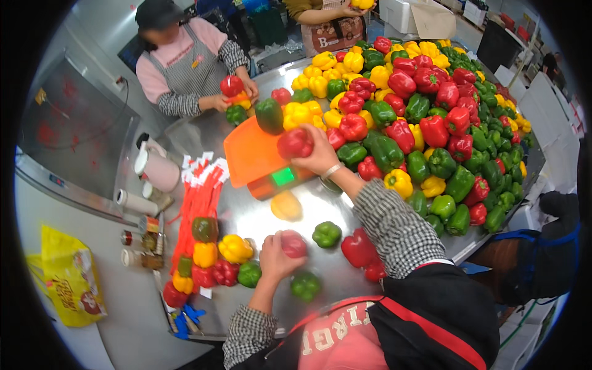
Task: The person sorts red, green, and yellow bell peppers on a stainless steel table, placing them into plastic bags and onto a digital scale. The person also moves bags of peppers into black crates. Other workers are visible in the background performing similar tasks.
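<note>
My right hand (317, 150) grips a red bell pepper (294, 143) over the near right part of an orange weighing scale (252, 152) with a lit green display. Yellow peppers and a dark green pepper (269, 116) sit at the scale's far edge. Closer to me, my left hand (276, 259) holds another red bell pepper (293, 244) above the metal table. A yellow pepper (286, 205), slightly blurred, lies just in front of the scale. Around my left hand are green peppers (327, 234) and, to the right, a large red pepper (360, 248).
A big heap of mixed bell peppers (434, 129) covers the table's right side. Red net bags (196, 208) with white tags lie at left, near a pink jug (157, 169) and several jars. Across the table a co-worker (194, 69) holds peppers; another person (330, 23) stands behind.
</note>
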{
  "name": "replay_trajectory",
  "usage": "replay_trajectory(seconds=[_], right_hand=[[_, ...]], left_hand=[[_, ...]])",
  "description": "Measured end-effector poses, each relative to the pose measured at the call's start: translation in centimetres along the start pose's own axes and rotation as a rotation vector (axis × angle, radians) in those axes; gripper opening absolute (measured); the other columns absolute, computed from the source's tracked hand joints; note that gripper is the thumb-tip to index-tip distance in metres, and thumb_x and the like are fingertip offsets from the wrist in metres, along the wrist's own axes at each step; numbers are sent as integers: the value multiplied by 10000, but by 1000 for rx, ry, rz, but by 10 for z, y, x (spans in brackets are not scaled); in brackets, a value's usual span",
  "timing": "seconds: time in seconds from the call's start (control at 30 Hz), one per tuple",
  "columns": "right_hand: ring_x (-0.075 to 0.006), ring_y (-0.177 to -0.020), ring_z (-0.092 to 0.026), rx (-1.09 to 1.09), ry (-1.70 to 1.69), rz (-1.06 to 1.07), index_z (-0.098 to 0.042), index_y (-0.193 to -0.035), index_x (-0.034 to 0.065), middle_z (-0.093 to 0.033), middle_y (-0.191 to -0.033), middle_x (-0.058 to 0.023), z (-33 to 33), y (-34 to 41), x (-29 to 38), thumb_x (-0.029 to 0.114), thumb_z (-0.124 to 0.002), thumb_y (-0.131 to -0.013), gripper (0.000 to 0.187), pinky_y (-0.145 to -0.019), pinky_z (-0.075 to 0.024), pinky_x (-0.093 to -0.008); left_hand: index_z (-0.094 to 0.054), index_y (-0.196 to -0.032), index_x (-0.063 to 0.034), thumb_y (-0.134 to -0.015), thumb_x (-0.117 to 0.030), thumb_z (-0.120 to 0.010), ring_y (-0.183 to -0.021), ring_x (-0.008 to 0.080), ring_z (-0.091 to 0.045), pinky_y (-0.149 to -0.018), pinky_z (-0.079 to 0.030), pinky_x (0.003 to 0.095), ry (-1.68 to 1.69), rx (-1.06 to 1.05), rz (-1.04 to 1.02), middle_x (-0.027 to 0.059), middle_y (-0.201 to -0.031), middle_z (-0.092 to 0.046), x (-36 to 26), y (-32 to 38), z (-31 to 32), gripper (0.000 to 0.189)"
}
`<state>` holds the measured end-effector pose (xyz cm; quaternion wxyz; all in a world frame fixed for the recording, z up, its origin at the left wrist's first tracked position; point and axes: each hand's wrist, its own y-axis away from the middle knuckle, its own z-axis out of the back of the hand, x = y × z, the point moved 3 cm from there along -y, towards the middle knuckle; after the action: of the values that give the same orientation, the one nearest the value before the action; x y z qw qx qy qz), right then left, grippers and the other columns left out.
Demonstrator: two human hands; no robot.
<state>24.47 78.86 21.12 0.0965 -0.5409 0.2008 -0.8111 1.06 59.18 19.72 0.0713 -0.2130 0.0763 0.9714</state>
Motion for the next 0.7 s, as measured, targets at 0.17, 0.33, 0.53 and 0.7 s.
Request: replay_trajectory(seconds=[0.17,0.33,0.53,0.7], right_hand=[[-306,-1230,-535,-77,-359,-257,-410,-1436,115,-481,-1334,-162,30,54,-14,238,-915,-628,961,-1062,-454,-395],[-340,-1131,-591,196,73,-108,-480,-1397,187,-488,-1300,-146,58,100,15,255,-872,-646,849,-951,-519,-397],[-364,-1098,-608,324,446,-43,-547,-1354,237,-479,-1318,-125,101,131,21,177,-818,-642,764,-864,-555,-435],[-378,-1112,-596,320,502,-154,-538,-1390,212,-493,-1348,-151,112,157,5,213,-848,-651,802,-920,-529,-437]], left_hand=[[-509,-1323,-21,-555,-351,-940,-1140,368,-577,-989,-479,451,133,-389,-250,190,-1218,-579,-17,-52,74,940],[-482,-1337,-26,-565,-321,-927,-1176,365,-552,-996,-476,434,22,-561,-187,193,-1240,-570,-49,-187,105,939],[-361,-1481,-25,-586,-366,-939,-1286,364,-487,-1094,-413,426,99,-410,-142,228,-1368,-493,-66,-232,78,1119],[-231,-1527,53,-634,-284,-944,-1408,373,-382,-1163,-329,416,180,-565,-244,257,-1526,-362,2,-196,94,1191]])
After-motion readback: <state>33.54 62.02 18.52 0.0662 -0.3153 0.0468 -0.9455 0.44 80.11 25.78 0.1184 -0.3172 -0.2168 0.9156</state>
